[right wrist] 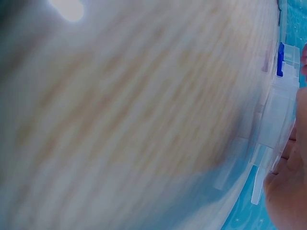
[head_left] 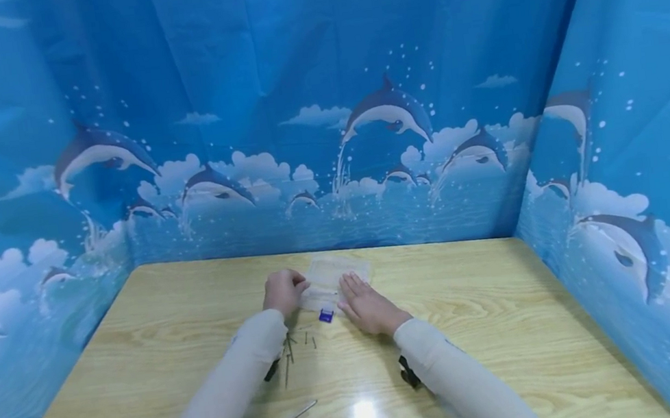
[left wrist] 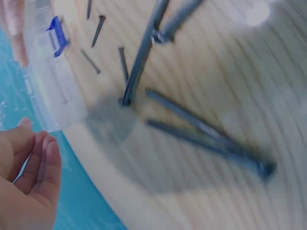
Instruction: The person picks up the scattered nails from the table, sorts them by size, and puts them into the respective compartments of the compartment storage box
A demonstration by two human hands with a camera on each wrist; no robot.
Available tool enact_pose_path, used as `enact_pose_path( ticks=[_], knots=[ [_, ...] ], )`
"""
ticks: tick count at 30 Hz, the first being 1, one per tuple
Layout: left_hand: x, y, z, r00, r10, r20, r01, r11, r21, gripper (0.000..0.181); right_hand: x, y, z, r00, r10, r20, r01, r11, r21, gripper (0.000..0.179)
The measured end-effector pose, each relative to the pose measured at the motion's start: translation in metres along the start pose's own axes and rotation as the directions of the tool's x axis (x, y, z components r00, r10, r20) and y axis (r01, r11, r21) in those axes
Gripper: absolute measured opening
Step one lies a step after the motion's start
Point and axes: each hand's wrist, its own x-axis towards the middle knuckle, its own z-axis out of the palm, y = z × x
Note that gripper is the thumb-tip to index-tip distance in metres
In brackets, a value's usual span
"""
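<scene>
A clear plastic box (head_left: 323, 296) with a raised clear lid (head_left: 336, 264) and a blue latch (head_left: 326, 315) lies toward the back of the table. My left hand (head_left: 283, 292) is at its left end, thumb and curled fingertips pinching at the corner of the box. In the left wrist view, the fingers (left wrist: 48, 158) meet right at that corner. On the other side my right hand (head_left: 371, 305) lies with straight fingers along the box's right end. A small dark piece shows inside the box in the left wrist view.
Several long nails (head_left: 287, 366) and a few small nails (head_left: 314, 342) lie on the wooden table (head_left: 479, 330), close to the left forearm. One long nail (head_left: 300, 412) rests nearer the front. A blue dolphin-print curtain (head_left: 314, 135) borders the table's back and sides.
</scene>
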Motion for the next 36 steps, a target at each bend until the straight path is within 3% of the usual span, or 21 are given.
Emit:
enact_pose_path(
  ticks=[6,13,25,31,36],
  knots=[
    [-0.009,-0.012,-0.025,0.997,0.053,0.061,-0.053,0.999,-0.001,0.015,0.0,0.001,-0.001,1.0,-0.002,0.012,0.002,1.0,-0.001,0.061],
    [-0.028,-0.035,-0.046,0.991,0.099,0.088,-0.099,0.995,-0.008,0.017,0.0,0.001,-0.001,0.999,0.009,0.031,-0.009,1.0,-0.011,0.061],
    [-0.069,-0.063,-0.064,0.991,0.082,0.104,-0.083,0.996,0.011,0.017,0.0,0.0,-0.002,0.999,0.013,0.032,-0.013,1.0,-0.004,0.061],
    [-0.085,-0.075,-0.073,0.987,0.093,0.129,-0.096,0.995,0.014,0.02,-0.001,-0.001,-0.004,0.999,0.013,0.042,-0.013,1.0,0.005,0.061],
    [-0.097,-0.083,-0.075,0.989,0.069,0.133,-0.069,0.998,-0.004,0.022,0.0,-0.001,-0.004,0.999,0.016,0.043,-0.017,1.0,0.005,0.061]
  ],
)
